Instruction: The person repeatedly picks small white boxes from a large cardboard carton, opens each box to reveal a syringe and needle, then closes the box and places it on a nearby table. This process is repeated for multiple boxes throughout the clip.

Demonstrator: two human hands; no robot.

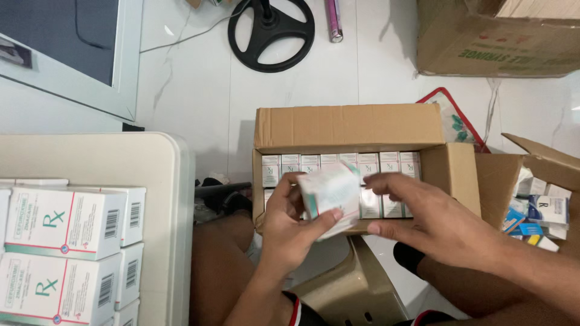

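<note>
While the left hand point(289, 224) has its fingers point(323, 218) wrapped around a small white cardboard medicine box with teal trim point(329, 194), the right hand point(430, 224) sits just beside it, fingers spread open with the fingertips touching the box's right edge. The box is a bit blurred and tilted, held up right above the near edge of an open brown corrugated carton point(350, 128) that stands on the white tiled floor point(199, 90).

That carton is packed with rows of the same kind of small white boxes standing upright, far flap folded back. The person's bare knees sit either side, and there's a beige plastic stool point(356, 290) near the bottom of the view, between the legs.

Over on the left is a beige bench point(90, 160) with a stack of bigger white medicine cartons with green lettering and barcodes point(66, 253). To the right, a second open brown carton point(538, 166) holds mixed blue-and-white packs. At the far right there's a large brown shipping box point(495, 42), and far centre a round black fan base point(272, 33) with a pink tube-shaped thing point(334, 21) next to it.
</note>
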